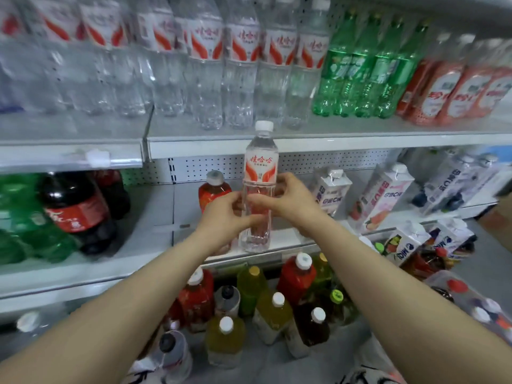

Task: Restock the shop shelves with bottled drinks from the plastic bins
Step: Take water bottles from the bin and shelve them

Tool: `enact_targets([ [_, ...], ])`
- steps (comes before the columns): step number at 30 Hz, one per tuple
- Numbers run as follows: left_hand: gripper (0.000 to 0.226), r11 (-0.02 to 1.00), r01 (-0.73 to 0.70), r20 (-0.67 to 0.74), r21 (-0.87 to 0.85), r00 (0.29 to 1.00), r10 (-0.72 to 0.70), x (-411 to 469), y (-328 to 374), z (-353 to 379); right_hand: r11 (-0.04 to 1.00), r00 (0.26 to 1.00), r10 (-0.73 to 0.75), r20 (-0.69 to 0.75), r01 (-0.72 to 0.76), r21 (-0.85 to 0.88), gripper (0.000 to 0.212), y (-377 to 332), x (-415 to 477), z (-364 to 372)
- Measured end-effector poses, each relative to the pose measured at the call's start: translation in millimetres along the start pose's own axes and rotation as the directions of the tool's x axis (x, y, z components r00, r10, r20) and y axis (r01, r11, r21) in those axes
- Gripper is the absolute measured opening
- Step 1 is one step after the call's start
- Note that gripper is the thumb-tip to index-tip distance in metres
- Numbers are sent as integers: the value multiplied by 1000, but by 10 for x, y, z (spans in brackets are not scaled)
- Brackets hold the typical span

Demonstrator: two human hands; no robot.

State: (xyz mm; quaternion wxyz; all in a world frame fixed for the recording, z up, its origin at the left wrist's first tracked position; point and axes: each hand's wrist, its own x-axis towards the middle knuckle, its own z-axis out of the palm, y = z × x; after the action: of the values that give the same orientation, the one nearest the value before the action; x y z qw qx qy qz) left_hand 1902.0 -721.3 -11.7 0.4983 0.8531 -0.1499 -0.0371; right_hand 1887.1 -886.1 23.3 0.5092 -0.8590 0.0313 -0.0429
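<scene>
1. Water bottle (259,173): upright, white cap on, held in front of the lower shelf (163,206). Its base is at the shelf's front edge; cannot tell if it rests there or hangs just above.
2. Left hand (224,214) grips the bottle's clear middle from the left, fingers curled round it. Right hand (291,200) grips the same band from the right, just under the label. Neither of the hands is free.
3. Just behind it on the lower shelf stands a red drink bottle (213,192). Cartons (332,189) are to the right, a cola bottle (77,209) well off to the left.
4. Upper shelf (332,142): a row of matching water bottles (241,65) stands in place, green soda bottles (365,70) beside them on the right.
5. Below the shelf are loose bottles (273,314), red, yellow and dark, caps up, probably in a bin whose walls are hard to make out. A clear bin (457,289) at right holds more.
6. Progress, as a judgement: midway. The upper row looks stocked, this bottle is not yet placed, and plenty is left to shelve.
</scene>
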Motion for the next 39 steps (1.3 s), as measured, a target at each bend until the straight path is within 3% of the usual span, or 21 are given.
enact_targets([
  [11, 57, 999, -31, -162, -22, 986, 27, -11, 64, -967, 968, 967, -251, 33, 251, 8, 50, -831, 282, 408],
  [16, 54, 996, -84, -251, -26, 965, 75, 61, 120, -1385, 952, 949, -307, 71, 307, 17, 56, -1261, 482, 546],
  [19, 58, 994, -105, -293, -14, 951, 97, 161, 185, -1625, 940, 938, -342, 63, 342, 7, 42, -1529, 596, 577],
  [22, 60, 993, -117, -313, -23, 944, 104, 283, 232, -1787, 932, 932, -362, 34, 362, 12, 34, -1718, 713, 624],
  [30, 69, 992, -98, -369, 75, 922, 119, 654, 249, -2044, 914, 911, -406, -79, 405, -23, 39, -1971, 1026, 770],
  [34, 72, 985, -87, -394, 148, 908, 140, 821, 245, -2110, 915, 901, -401, -167, 401, -35, 56, -2030, 1167, 854],
  [39, 76, 981, -87, -430, 175, 889, 156, 982, 132, -2114, 906, 872, -419, -252, 420, -51, 56, -1954, 1251, 1009],
])
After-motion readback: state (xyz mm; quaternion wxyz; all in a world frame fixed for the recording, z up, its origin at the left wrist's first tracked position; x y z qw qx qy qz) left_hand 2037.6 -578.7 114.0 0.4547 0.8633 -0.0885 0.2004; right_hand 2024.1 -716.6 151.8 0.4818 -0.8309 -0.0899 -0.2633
